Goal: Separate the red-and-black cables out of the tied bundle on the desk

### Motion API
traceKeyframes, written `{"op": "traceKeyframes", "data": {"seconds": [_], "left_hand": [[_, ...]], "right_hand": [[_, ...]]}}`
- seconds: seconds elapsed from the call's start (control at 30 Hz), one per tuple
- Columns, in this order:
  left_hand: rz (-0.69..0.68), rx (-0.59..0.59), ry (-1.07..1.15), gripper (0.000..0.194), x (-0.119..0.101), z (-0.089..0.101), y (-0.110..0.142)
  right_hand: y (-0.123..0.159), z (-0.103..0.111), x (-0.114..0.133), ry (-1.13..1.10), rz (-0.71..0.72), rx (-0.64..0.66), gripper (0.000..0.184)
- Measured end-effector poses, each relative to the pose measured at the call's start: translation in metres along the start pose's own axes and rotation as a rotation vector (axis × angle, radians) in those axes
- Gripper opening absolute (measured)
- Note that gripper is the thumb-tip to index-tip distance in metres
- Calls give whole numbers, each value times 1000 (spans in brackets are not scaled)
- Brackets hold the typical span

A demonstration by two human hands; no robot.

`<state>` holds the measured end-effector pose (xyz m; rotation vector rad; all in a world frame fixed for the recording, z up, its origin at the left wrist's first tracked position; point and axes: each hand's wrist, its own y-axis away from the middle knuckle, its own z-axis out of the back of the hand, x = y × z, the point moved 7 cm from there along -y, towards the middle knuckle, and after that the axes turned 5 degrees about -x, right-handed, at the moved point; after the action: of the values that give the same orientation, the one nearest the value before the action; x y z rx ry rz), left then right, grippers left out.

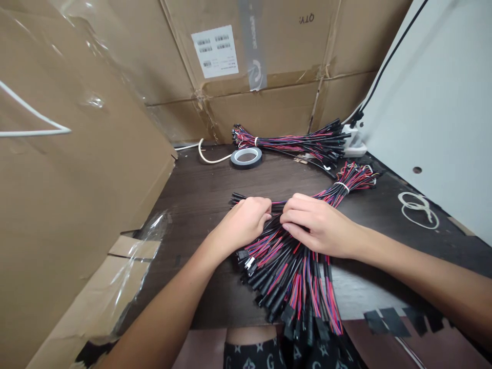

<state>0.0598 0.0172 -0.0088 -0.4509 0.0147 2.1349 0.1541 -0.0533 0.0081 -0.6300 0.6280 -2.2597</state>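
On the dark counter (200, 195), the left hand (242, 223) and the right hand (321, 225) both grip a loose bundle of red, blue and black cables (288, 271). A tape roll (246, 157) and a tied cable bundle (295, 142) lie behind, near cardboard boxes (269, 66).

The left hand (242, 224) and right hand (321, 228) cover the middle of the cable bundle (292, 277), whose lower connectors run off the bottom edge, and the box label (214, 51) is too small to read.
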Motion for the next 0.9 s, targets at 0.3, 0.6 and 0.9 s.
{"op": "traceKeyframes", "data": {"seconds": [0.3, 0.6, 0.9], "left_hand": [[16, -18, -6, 11, 3, -1, -2], [-1, -53, 109, 22, 1, 0, -4], [-41, -57, 94, 24, -3, 1, -6]], "right_hand": [[1, -1, -1, 8, -11, 17, 25], [1, -2, -2, 8, -12, 26, 26], [0, 8, -9, 30, -52, -87, 20]]}}
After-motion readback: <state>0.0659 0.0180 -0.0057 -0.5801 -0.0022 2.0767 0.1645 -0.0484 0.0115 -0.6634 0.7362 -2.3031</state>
